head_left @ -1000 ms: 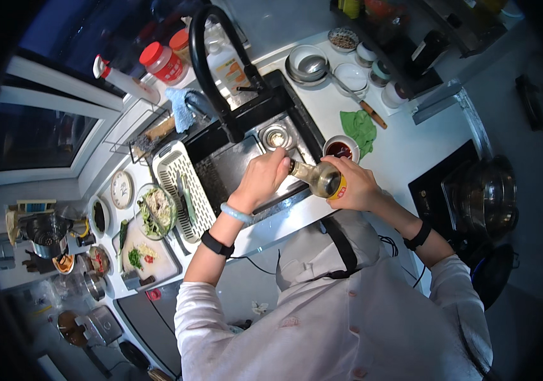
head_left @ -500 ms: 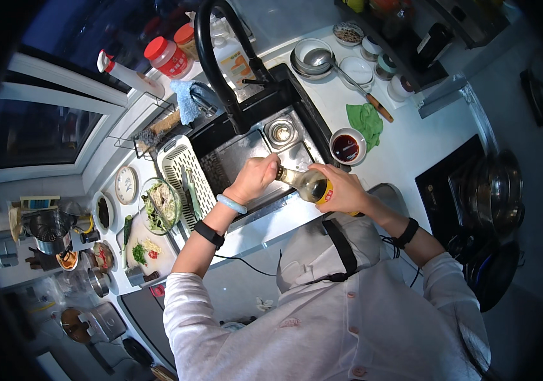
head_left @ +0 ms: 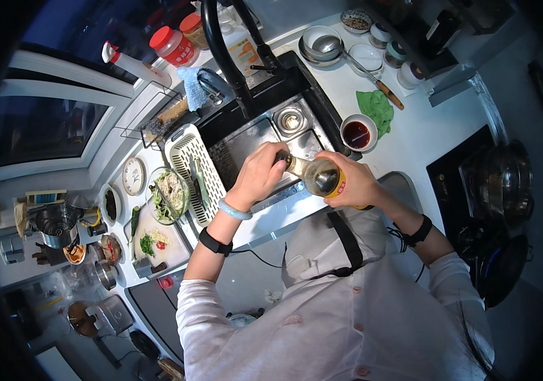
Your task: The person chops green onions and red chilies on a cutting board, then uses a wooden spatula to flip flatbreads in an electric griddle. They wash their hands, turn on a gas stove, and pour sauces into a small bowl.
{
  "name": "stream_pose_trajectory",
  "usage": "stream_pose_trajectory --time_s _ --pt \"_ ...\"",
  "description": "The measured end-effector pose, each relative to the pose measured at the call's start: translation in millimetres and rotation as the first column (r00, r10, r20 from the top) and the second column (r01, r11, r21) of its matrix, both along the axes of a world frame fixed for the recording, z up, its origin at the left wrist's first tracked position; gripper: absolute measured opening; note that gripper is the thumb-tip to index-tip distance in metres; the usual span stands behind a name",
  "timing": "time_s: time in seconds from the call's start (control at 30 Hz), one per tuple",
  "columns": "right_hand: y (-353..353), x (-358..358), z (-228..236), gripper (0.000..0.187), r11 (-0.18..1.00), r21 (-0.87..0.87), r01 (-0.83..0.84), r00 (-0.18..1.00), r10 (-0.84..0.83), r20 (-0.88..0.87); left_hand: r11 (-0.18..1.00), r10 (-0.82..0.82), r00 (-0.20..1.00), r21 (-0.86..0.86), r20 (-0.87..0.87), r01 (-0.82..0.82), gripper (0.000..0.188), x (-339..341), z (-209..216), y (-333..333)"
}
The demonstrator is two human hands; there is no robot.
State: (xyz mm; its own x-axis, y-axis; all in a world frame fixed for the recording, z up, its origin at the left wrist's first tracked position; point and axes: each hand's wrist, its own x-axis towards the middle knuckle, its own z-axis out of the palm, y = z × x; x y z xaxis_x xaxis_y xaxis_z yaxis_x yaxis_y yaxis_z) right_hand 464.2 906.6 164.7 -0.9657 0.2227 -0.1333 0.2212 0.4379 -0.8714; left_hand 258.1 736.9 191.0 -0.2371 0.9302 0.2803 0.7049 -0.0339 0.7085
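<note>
My right hand (head_left: 355, 183) is wrapped round the body of a clear glass bottle (head_left: 320, 176) with a yellow label and some liquid inside. The bottle lies tilted in front of the sink, its neck toward my left hand (head_left: 257, 174). That hand is closed, thumb and fingers gripping the dark bottle cap (head_left: 283, 156) at the neck's end. Whether the cap is still seated on the neck I cannot tell. Beyond my right hand stands a small white bowl (head_left: 372, 141) of dark red-brown sauce, with a green cloth (head_left: 377, 109) beside it.
Behind the hands lies the sink (head_left: 236, 145) with a black tap (head_left: 236, 70). Left of it are a white draining basket (head_left: 212, 202), a glass bowl of greens and pale shreds (head_left: 171, 193) and a cutting board (head_left: 173, 244) with chopped bits. A ladle (head_left: 373, 77) rests across dishes. At right is a black hob (head_left: 452, 171).
The whole scene has shifted slightly to the right in view. My left hand has turned a little at the cap, and the right hand still holds the bottle.
</note>
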Motion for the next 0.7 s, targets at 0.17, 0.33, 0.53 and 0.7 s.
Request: stream_pose_trajectory --time_s 0.17,0.33,0.53,0.7 --pt "-5 -9 11 0.087 0.999 -0.008 -0.037 0.999 0.038 0.039 0.988 0.081 0.994 0.135 -0.073 -0.071 0.031 -2 -6 -3" --pt "-10 -19 6 0.087 0.997 -0.061 -0.038 0.998 0.041 0.051 0.991 0.105 0.994 0.080 0.028 -0.107 0.042 -13 -10 -6" --pt "14 -33 -27 0.101 0.730 -0.638 -0.242 0.970 0.202 -0.136 1.000 0.008 0.980 0.009 0.201 -0.010 0.045 -8 8 -7" --pt "28 -47 -44 0.104 -0.055 -0.932 -0.357 0.831 0.438 -0.344 0.995 0.001 0.860 0.087 0.511 -0.053 0.059 15 24 7"
